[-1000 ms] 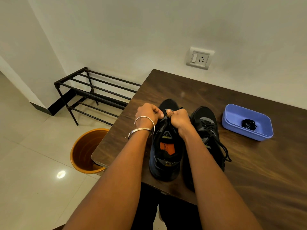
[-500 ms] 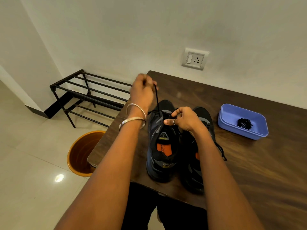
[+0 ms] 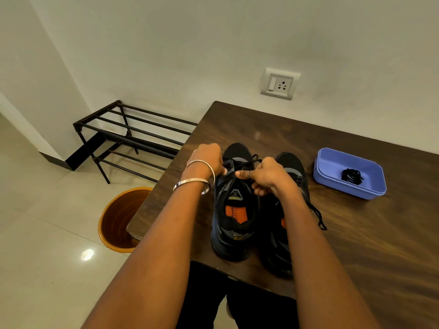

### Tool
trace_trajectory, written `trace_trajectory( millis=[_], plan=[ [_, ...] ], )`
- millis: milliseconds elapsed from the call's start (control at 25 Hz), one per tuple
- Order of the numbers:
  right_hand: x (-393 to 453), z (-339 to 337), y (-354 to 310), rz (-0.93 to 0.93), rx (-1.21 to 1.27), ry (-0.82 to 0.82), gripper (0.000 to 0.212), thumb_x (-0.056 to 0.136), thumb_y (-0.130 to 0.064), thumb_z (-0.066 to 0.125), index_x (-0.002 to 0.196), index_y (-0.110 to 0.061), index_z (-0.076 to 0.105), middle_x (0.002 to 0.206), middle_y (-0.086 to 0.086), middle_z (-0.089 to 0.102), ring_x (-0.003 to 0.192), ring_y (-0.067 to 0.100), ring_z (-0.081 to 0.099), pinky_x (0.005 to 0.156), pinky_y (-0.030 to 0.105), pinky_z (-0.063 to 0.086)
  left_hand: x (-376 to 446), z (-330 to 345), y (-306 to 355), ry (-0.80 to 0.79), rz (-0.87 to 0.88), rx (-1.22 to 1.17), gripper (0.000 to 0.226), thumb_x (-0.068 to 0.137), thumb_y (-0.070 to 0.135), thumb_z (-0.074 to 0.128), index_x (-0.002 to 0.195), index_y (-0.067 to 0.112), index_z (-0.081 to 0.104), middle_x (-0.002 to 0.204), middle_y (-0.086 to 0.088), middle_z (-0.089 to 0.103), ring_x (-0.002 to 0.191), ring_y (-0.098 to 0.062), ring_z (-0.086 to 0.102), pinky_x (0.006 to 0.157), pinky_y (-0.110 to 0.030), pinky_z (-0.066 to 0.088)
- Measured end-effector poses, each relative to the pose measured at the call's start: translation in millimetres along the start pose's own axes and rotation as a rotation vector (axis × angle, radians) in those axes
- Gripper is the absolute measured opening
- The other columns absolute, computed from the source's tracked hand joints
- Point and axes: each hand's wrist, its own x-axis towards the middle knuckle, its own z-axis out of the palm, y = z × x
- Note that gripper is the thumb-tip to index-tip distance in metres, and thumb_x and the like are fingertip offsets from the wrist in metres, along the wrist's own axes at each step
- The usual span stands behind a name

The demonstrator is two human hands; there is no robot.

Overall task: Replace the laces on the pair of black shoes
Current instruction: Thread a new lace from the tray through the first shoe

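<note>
Left hand (image 3: 209, 160) now lowered to left shoe (image 3: 234, 210), both hands pinching lace (image 3: 247, 163).

Two black shoes (image 3: 234, 210), the left one with an orange insole patch (image 3: 230, 211) and grey-blue side panels, on a dark brown wood-grain surface (image 3: 356, 245). Black laces (image 3: 351, 176) in a lilac-blue tray (image 3: 332, 162). Orange bucket (image 3: 118, 217); black rack (image 3: 128, 136); white wall (image 3: 213, 43); silver bangles (image 3: 197, 181).
</note>
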Motion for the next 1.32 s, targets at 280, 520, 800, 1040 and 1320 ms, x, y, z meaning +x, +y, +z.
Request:
trace_trajectory(
  millis=[280,520,800,1040,1320],
  plan=[
    [5,4,11,0.04,0.123,0.017,0.043,0.069,-0.038,0.087,0.079,-0.006,0.059,0.057,0.007,0.059,0.043,0.019,0.052,0.048,0.028,0.049,-3,-2,-5,0.047,-0.018,-0.318,0.008,0.086,0.021,0.071,0.083,0.014,0.069,0.087,-0.003,0.065,0.084,-0.018,0.061,0.079,-0.029,0.047],
    [7,6,12,0.028,0.102,0.025,0.045,0.068,-0.041,0.086,0.079,-0.006,0.059,0.058,0.007,0.059,0.042,0.019,0.053,0.051,0.029,0.051,-2,-3,-9,0.072,0.026,-0.64,0.016,0.09,0.015,0.065,0.076,0.019,0.069,0.097,-0.005,0.071,0.092,-0.018,0.063,0.084,-0.029,0.052],
    [8,8,16,0.004,0.12,0.044,0.044,0.069,-0.04,0.086,0.07,-0.008,0.056,0.059,0.009,0.059,0.046,0.022,0.053,0.051,0.031,0.049,-23,-60,10,0.079,0.467,-2.203,0.006,0.09,0.024,0.054,0.087,0.019,0.052,0.079,-0.001,0.068,0.053,-0.009,0.053,0.042,-0.018,0.033],
    [9,8,16,0.012,0.114,0.044,0.044,0.068,-0.042,0.086,0.067,-0.009,0.057,0.053,0.006,0.057,0.042,0.02,0.052,0.05,0.03,0.047,-5,-1,-15,0.194,0.076,-0.373,0.04,0.077,0.035,0.077,0.104,0.021,0.052,0.094,0.004,0.061,0.081,-0.011,0.062,0.075,-0.03,0.053],
    [8,8,14,0.027,0.103,0.043,0.043,0.069,-0.041,0.086,0.07,-0.008,0.059,0.056,0.007,0.059,0.043,0.019,0.053,0.051,0.031,0.049,-3,14,-8,0.201,0.064,-0.32,0.03,0.075,0.018,0.08,0.094,0.025,0.057,0.09,0.004,0.063,0.09,-0.019,0.062,0.083,-0.039,0.053]
  ],
)
